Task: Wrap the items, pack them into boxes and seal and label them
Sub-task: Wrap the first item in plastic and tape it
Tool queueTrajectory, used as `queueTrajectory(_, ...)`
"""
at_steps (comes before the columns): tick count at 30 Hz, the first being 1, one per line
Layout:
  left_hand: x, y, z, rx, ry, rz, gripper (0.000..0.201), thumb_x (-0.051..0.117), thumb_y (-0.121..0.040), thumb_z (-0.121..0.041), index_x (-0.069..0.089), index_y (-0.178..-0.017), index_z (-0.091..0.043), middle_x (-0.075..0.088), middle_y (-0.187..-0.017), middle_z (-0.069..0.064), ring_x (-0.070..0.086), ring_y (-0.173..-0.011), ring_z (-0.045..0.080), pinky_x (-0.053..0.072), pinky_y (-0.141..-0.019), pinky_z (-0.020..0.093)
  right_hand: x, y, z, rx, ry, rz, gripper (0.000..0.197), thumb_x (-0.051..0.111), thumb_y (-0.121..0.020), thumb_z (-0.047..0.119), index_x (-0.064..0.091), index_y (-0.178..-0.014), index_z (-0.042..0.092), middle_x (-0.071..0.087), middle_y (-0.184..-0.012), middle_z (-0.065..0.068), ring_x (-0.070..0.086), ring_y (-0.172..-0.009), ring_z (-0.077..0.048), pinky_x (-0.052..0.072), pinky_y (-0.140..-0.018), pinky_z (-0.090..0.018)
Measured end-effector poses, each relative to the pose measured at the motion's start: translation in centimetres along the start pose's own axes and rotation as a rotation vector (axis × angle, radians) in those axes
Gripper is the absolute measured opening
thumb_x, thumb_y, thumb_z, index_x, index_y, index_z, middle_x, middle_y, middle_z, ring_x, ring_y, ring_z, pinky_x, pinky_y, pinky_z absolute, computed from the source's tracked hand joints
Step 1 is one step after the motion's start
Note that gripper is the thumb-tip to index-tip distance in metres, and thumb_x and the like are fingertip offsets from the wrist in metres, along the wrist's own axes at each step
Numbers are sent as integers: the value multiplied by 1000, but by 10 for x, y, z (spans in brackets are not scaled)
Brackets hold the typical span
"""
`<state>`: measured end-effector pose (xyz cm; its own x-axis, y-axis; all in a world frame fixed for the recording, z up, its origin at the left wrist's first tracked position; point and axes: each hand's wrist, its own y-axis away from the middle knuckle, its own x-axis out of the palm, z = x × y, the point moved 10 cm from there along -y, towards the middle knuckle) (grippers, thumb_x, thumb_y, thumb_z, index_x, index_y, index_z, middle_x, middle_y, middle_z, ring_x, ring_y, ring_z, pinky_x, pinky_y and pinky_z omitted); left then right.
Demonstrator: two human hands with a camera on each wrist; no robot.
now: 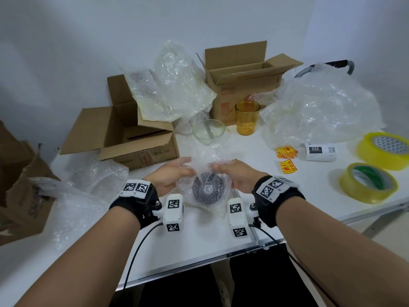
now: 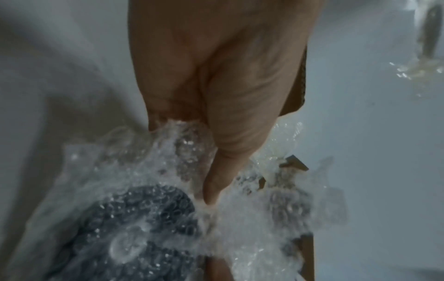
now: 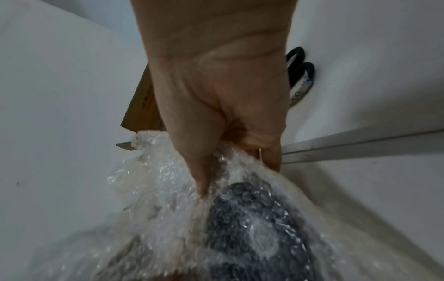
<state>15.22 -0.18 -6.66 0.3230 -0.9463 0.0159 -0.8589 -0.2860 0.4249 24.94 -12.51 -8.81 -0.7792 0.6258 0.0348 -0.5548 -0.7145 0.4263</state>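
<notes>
A dark round item [image 1: 207, 189] sits inside a sheet of bubble wrap [image 1: 208, 160] near the table's front edge. My left hand [image 1: 171, 173] grips the wrap's left side, thumb on the film. My right hand [image 1: 234, 175] pinches the wrap's right side. In the left wrist view the left hand [image 2: 216, 114] presses its thumb into the wrap [image 2: 252, 218] above the dark item [image 2: 134, 228]. In the right wrist view the right hand [image 3: 223, 106] curls its fingers into the wrap [image 3: 163, 199] beside the dark item [image 3: 254, 224].
An open box [image 1: 132, 134] stands at left, another open box [image 1: 241, 78] at the back. A clear bowl [image 1: 208, 131] and an amber glass [image 1: 247, 118] stand behind the hands. Loose bubble wrap [image 1: 318, 109], tape rolls [image 1: 367, 182], yellow stickers [image 1: 286, 151] and a label printer [image 1: 319, 151] lie right. Scissors [image 3: 299, 74] lie nearby.
</notes>
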Motion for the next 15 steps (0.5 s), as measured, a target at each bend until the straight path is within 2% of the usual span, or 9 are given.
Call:
queueTrajectory(2,0,-3,1,8,-27,-2,46,58,-90,5,52,-135,-6,66,-123,17,62,-117,34,44,-106,51,2,5,5,-32,5,5,28,70,-88,22,69,-115,14,70,-117,-8,64,-110,-29,49,-99,-49)
queueTrajectory(6,-10,-8,10,-18,73,-56,53,54,-92,4,46,-143,-10,64,-128,16,62,-117,35,43,-105,56,-4,7,10,-94,-16,-27,27,59,-95,8,64,-121,13,70,-115,-11,65,-108,-30,50,-98,-47)
queueTrajectory(8,-15,-7,12,-8,111,-71,48,49,-92,9,53,-137,-8,63,-127,22,60,-117,39,46,-102,56,-6,9,13,-133,-53,-8,29,52,-97,2,64,-121,12,69,-112,-11,66,-100,-27,54,-87,-39)
queueTrajectory(10,-18,-5,11,9,117,-85,39,46,-92,12,65,-122,-6,66,-119,23,63,-105,39,54,-90,46,-9,11,15,-153,-59,-22,35,46,-95,-7,65,-121,5,68,-106,-14,63,-90,-25,56,-72,-29)
queueTrajectory(12,-21,-3,11,-4,65,-124,39,41,-92,14,72,-93,-9,71,-95,18,68,-76,30,60,-61,34,-12,12,15,-155,-29,-46,39,39,-91,-15,66,-116,-3,68,-103,-19,63,-85,-26,56,-66,-25)
queueTrajectory(13,-21,-4,12,-12,54,-135,44,38,-92,15,73,-80,-10,72,-86,16,69,-66,26,58,-52,32,-12,12,15,-158,7,-58,40,36,-90,-16,68,-111,-4,68,-105,-19,63,-88,-25,56,-67,-23)
queueTrajectory(15,-22,-6,13,-11,21,-149,53,38,-92,13,73,-63,-14,72,-79,13,70,-63,26,58,-54,32,-10,13,19,-148,139,-76,39,39,-89,-11,75,-96,3,69,-114,-11,64,-102,-23,55,-77,-24)
